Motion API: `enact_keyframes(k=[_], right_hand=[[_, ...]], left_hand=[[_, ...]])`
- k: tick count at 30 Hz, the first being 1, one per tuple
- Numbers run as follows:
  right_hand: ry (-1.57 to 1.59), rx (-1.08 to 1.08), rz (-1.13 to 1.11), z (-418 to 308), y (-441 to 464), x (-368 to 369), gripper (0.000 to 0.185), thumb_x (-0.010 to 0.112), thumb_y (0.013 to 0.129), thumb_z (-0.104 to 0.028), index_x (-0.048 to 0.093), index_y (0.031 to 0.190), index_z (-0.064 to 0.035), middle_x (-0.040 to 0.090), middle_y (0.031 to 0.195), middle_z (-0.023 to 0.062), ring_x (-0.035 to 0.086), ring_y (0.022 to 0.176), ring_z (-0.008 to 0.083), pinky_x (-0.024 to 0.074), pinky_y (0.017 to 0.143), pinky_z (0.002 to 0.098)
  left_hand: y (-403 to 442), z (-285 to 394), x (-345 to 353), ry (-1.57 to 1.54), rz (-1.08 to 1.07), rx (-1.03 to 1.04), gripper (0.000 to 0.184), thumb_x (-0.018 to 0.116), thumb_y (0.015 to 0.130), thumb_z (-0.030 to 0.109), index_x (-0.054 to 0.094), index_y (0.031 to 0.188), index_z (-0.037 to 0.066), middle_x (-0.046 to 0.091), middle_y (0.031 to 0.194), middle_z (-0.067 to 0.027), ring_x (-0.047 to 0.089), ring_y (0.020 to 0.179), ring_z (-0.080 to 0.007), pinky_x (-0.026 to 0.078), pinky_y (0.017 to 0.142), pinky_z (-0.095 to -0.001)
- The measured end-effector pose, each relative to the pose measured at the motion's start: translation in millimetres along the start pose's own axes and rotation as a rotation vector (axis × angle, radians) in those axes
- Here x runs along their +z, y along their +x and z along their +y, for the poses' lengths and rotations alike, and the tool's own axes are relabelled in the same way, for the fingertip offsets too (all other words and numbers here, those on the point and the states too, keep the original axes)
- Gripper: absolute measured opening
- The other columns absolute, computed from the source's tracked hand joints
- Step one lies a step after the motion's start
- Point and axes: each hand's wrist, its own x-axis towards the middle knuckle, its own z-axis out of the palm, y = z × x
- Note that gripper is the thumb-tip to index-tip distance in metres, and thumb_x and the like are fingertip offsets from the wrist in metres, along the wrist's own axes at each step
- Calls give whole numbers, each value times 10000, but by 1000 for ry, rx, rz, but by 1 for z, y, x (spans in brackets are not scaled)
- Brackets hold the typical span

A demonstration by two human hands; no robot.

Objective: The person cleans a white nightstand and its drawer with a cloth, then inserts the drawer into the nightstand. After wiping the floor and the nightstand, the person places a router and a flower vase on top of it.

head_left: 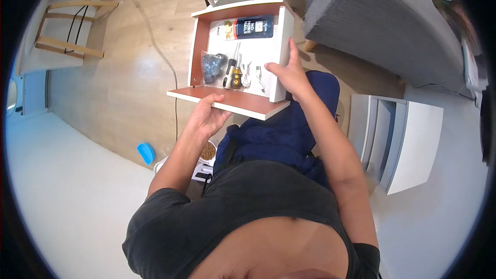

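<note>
Drawer (283, 33) with white outer sides and reddish-brown inner faces is held out in front of you, above a pale wood floor (103, 88) that runs across the room. To your upper left stands furniture with wooden legs (77, 4), and a grey cable (176, 119) trails over the boards; a grey sofa (382, 26) fills the upper right, with a white cabinet (413, 144) below it at your right side. Near your left forearm are a blue scoop-like piece (146, 153) and a bowl of brown kibble (208, 151). Your left hand (209, 116) is at the near panel, partly curled, a digit over its edge and the rest underneath, so the drawer lies just beyond that hand. Your right hand (291, 75) pinches the right wall, thumb on the inner side and fingers spread along the outside, leaving the drawer to its left. Inside are a dark packet (253, 27), a clear bag (212, 67), two screwdrivers (230, 75) and white cords (246, 75). From this angle you can't really tell whether the underside touches your blue-clad leg (324, 90)
</note>
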Motion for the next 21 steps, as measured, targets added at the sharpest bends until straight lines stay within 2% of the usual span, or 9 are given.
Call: enact_keyframes(k=[2, 9, 12, 13, 14, 17, 20, 21], right_hand=[[22, -38, 38, -3, -19, -5, 1022, 701, 656, -217, 64, 1439, -57, 257, 1377, 271, 347, 1260, 352, 336, 1022, 385], [312, -95, 196, -37, -127, 1, 985, 660, 693, -114, 22, 1441, -46, 268, 1383, 249, 348, 1263, 313, 366, 989, 373], [491, -110, 307, -49, -181, 22, 984, 646, 697, -60, 0, 1440, -49, 282, 1374, 240, 358, 1254, 308, 376, 981, 371], [509, -166, 347, -49, -205, 28, 990, 643, 695, -39, -8, 1440, -55, 282, 1376, 231, 374, 1242, 302, 379, 978, 367], [488, -175, 413, -60, -193, 46, 996, 640, 692, -18, -16, 1440, -61, 282, 1378, 223, 390, 1230, 297, 382, 975, 363], [582, -255, 533, -59, -222, 85, 982, 639, 687, -2, 12, 1442, -56, 273, 1395, 198, 388, 1234, 278, 378, 978, 352], [526, -317, 627, -64, -264, 129, 956, 642, 682, 5, 61, 1441, -22, 258, 1424, 173, 355, 1258, 252, 327, 1015, 340], [497, -255, 617, -85, -218, 74, 956, 642, 684, 0, 57, 1440, -16, 249, 1430, 176, 348, 1265, 254, 313, 1025, 341]], left_hand=[[-18, 0, 1, 46, -49, -7, 135, 476, 837, 14, 461, 965, -25, 506, 1020, -138, 567, 926, -248, 538, 821, -365], [-114, 3, 14, 305, -241, 15, 250, 472, 856, 37, 409, 1076, -64, 488, 1073, -173, 567, 970, -273, 540, 806, -374], [-156, 10, 5, 485, -317, 88, 296, 477, 858, 45, 413, 1104, -106, 541, 1043, -193, 613, 903, -264, 579, 740, -351], [-178, 8, 0, 519, -336, 73, 296, 477, 858, 45, 413, 1104, -106, 541, 1043, -193, 613, 903, -264, 579, 740, -351], [-168, 41, 4, 553, -348, 24, 295, 480, 858, 47, 414, 1100, -107, 540, 1041, -195, 612, 906, -266, 580, 745, -353], [-176, 66, -17, 700, -451, -40, 300, 485, 858, 54, 412, 1094, -116, 541, 1030, -201, 614, 907, -273, 582, 751, -361], [-193, 80, -58, 752, -439, -124, 273, 488, 863, 66, 427, 1057, -117, 552, 1007, -207, 625, 880, -272, 581, 764, -344], [-179, 81, 24, 760, -397, -154, 258, 487, 866, 70, 436, 1047, -108, 555, 1008, -208, 628, 883, -269, 580, 767, -328]])
